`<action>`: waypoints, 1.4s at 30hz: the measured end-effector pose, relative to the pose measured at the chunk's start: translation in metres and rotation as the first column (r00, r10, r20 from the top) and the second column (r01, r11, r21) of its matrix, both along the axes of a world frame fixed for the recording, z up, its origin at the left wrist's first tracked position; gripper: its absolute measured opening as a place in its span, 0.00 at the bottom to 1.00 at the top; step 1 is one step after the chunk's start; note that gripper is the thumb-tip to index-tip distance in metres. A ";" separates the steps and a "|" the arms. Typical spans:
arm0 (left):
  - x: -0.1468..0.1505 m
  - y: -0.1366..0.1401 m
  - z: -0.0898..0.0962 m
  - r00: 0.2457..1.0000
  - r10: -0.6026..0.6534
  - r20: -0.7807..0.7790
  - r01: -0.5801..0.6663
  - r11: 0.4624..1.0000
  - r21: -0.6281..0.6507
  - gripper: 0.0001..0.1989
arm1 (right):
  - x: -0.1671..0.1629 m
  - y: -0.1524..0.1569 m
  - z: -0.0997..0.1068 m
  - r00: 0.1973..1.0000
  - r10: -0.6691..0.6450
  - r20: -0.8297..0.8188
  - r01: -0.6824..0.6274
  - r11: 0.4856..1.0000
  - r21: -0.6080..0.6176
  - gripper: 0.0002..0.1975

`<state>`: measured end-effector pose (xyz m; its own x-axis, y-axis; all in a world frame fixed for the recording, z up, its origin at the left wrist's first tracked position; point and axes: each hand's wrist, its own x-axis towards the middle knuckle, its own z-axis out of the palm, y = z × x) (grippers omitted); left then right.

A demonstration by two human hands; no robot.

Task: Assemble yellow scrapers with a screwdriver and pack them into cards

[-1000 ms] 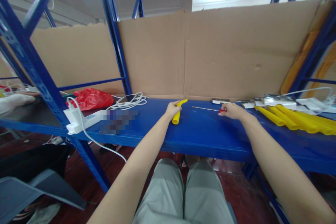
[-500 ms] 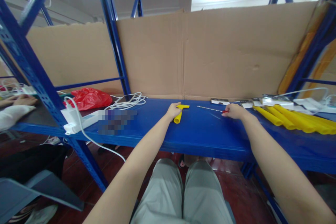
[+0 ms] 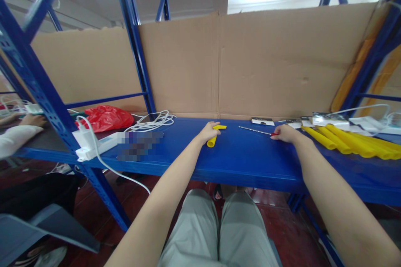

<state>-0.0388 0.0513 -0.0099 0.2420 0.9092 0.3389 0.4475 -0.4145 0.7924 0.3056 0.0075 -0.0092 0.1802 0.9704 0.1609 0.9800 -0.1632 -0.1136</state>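
On the blue shelf top [image 3: 238,158], my left hand [image 3: 207,132] has its fingers closed on a yellow tube piece [image 3: 211,141]. One round open end points toward me, and a short yellow arm sticks out to the right past the fingers. Farther right, my right hand [image 3: 285,133] grips a screwdriver [image 3: 257,130] by its red handle, mostly covered by the fingers. Its long thin metal shaft lies low over the shelf, with the tip toward the yellow piece but apart from it.
Several yellow tubes [image 3: 354,142] lie in a row at right, before small boxes [image 3: 330,119]. Left are a white power strip [image 3: 103,144], coiled white cable [image 3: 156,121] and red plastic bag [image 3: 108,117]. Cardboard [image 3: 266,62] stands behind. Another person's hand [image 3: 33,120] is at far left.
My right hand has shifted slightly right with the screwdriver, its tip now farther from the yellow piece. My left hand has barely moved. The other person's arm at far left has moved a little.
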 end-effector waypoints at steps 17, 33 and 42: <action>0.006 -0.016 0.008 0.990 0.052 0.128 -0.019 0.968 -0.248 0.29 | -0.010 0.008 -0.004 0.956 -0.166 -0.242 0.207 0.966 0.153 0.19; -0.007 0.006 0.008 0.748 0.420 0.514 -0.263 0.898 -0.352 0.22 | -0.029 0.060 0.019 0.874 -0.455 -0.168 0.472 0.879 0.072 0.33; -0.010 0.019 -0.006 0.797 0.376 0.472 -0.254 0.918 -0.304 0.20 | -0.020 0.084 0.004 0.893 -0.437 -0.108 0.449 0.881 0.145 0.22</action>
